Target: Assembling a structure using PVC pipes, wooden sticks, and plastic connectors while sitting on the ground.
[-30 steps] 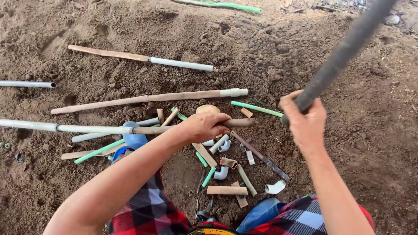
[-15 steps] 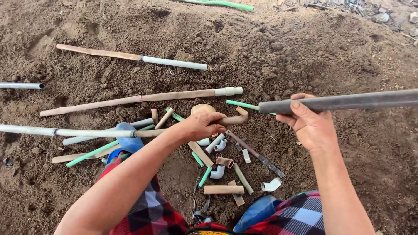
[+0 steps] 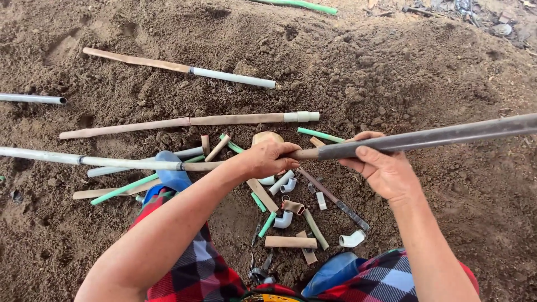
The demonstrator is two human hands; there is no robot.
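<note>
Now the dark grey pipe [image 3: 436, 136], which pointed up and away a second ago, has swung down level across the loose soil [image 3: 391, 72]. Leftmost, the long muddy pipe [image 3: 112, 163] lies on the ground. The left hand [image 3: 268, 158] wraps its grip around the joint where both meet. The right hand [image 3: 383, 170] closes underneath the grey pipe, above scattered pipe offcuts [image 3: 291, 212].
</note>
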